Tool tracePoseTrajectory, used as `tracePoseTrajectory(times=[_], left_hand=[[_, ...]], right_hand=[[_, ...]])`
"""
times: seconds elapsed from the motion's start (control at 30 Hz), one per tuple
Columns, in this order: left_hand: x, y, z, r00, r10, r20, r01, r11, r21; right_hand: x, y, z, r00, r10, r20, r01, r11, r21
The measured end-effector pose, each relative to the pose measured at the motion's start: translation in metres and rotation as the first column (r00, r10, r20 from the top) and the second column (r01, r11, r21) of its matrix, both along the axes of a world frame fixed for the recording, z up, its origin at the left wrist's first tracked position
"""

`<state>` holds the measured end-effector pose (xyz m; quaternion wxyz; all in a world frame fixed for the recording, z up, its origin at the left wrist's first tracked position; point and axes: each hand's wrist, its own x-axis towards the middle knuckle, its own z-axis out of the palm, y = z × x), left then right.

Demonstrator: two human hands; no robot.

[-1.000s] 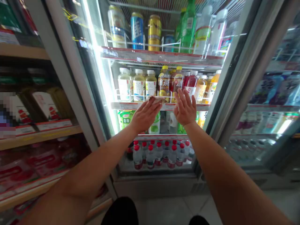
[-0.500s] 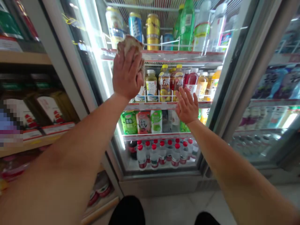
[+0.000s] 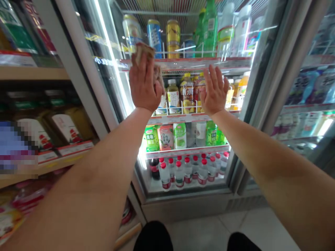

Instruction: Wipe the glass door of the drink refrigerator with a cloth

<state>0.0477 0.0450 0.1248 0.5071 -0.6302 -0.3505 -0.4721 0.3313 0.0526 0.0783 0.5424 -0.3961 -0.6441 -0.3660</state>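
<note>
My left hand presses a crumpled brownish cloth against the glass door of a drinks fridge, at the upper left. Part of the cloth is hidden under the palm and fingers. To its right, my right hand is raised with its fingers stretched out and holds nothing. It is at the glass; whether the palm touches it I cannot tell. Behind the glass, drink cans and bottles stand on wire-fronted shelves.
Red-capped water bottles fill the fridge's bottom. A metal door frame runs along the right, with another glass door beyond it. Close on the left is a wooden shelf with bottles and packages. Tiled floor lies below.
My right hand has moved up along the glass. My left hand, with the cloth, has shifted slightly right and down in view, while the camera view has also shifted.
</note>
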Motion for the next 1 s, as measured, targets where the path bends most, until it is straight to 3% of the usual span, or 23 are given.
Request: tracePoseTrajectory(times=[0.07,0.13,0.17,0.23,0.3,0.4,0.47,0.57,0.67,0.77,0.87,0.93,1.0], left_hand=[[-0.005,0.01,0.001,0.98,-0.016,0.197,-0.013,0.99,0.143],[-0.005,0.013,0.0,0.969,-0.032,0.244,-0.013,0.984,0.179],[-0.003,0.01,-0.001,0.986,-0.027,0.166,0.006,0.992,0.129],[0.004,-0.002,-0.005,0.989,-0.038,-0.144,0.023,0.995,-0.099],[0.013,-0.018,-0.009,0.91,-0.113,-0.399,-0.023,0.947,-0.321],[0.018,-0.032,-0.005,0.865,-0.18,-0.468,-0.043,0.903,-0.428],[0.012,-0.031,0.007,0.902,-0.164,-0.398,-0.008,0.918,-0.396],[-0.002,-0.018,0.033,0.981,-0.109,-0.161,0.062,0.96,-0.272],[0.001,-0.009,0.046,0.994,-0.104,-0.017,0.097,0.968,-0.23],[0.027,-0.016,0.034,0.979,-0.086,-0.184,0.025,0.95,-0.311],[0.044,-0.029,0.024,0.854,-0.122,-0.506,-0.096,0.919,-0.384],[0.035,-0.027,0.031,0.787,-0.118,-0.606,-0.137,0.924,-0.358],[0.012,-0.015,0.048,0.832,-0.005,-0.555,-0.155,0.958,-0.241]], right_hand=[[-0.003,0.0,0.001,0.999,-0.033,-0.006,0.032,0.999,-0.019],[-0.004,-0.002,-0.001,0.998,-0.061,-0.009,0.061,0.997,-0.041],[-0.004,-0.003,-0.002,0.998,-0.067,-0.007,0.067,0.997,-0.049],[-0.003,-0.004,-0.003,0.998,-0.057,0.002,0.057,0.997,-0.058],[-0.002,-0.002,-0.004,0.999,-0.033,0.009,0.034,0.998,-0.054],[-0.002,0.003,-0.004,1.0,-0.017,-0.01,0.017,0.999,-0.027],[-0.003,0.005,-0.004,1.0,-0.019,-0.021,0.019,1.0,-0.021],[-0.004,0.005,-0.004,1.0,-0.012,-0.017,0.011,0.999,-0.029],[-0.004,0.004,-0.004,1.0,-0.005,-0.025,0.004,1.0,-0.03],[-0.004,0.003,-0.004,0.999,-0.02,-0.029,0.019,1.0,-0.021],[-0.005,0.004,-0.003,0.999,-0.021,-0.027,0.021,1.0,-0.021],[-0.004,0.003,-0.004,1.0,-0.013,-0.028,0.013,1.0,-0.028],[-0.004,0.003,-0.004,1.0,-0.007,-0.029,0.006,0.999,-0.039]])
